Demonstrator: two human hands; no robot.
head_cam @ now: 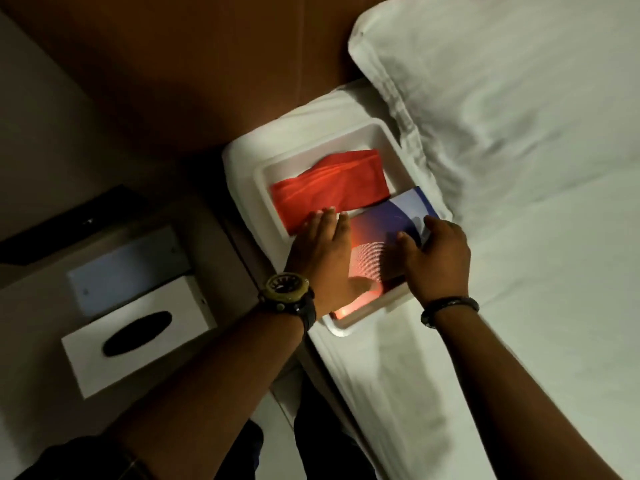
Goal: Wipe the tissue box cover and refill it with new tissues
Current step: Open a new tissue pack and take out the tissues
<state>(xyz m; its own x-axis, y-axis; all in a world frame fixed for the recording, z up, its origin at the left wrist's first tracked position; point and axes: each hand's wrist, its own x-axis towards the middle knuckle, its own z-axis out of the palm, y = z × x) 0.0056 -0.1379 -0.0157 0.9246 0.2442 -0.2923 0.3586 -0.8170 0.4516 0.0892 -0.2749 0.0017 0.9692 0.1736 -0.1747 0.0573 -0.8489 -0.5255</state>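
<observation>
A white tray (363, 140) sits on the corner of a bed (519, 306), just beside a white pillow (502, 98). In the tray lie a folded red cloth (329, 192) at the far end and a pack of tissues (384, 230), blue shading into red with fine white curved lines, at the near end. Both hands are on that pack. The left hand (322, 258), with a watch (287, 289) on its wrist, lies flat with fingers spread, its fingertips reaching the near edge of the red cloth and its thumb under or along the pack's near side. The right hand (436, 258), a dark bracelet (450, 306) on its wrist, is curled over the pack's right edge, fingers bent onto the top face; it appears to be gripping the pack, though the dim light and blur leave that unsure. The white tissue box cover (138, 337), with its dark oval slot facing up, stands on a bedside table (34, 265) well apart from both hands, to their left, with no tissue showing in the slot.
</observation>
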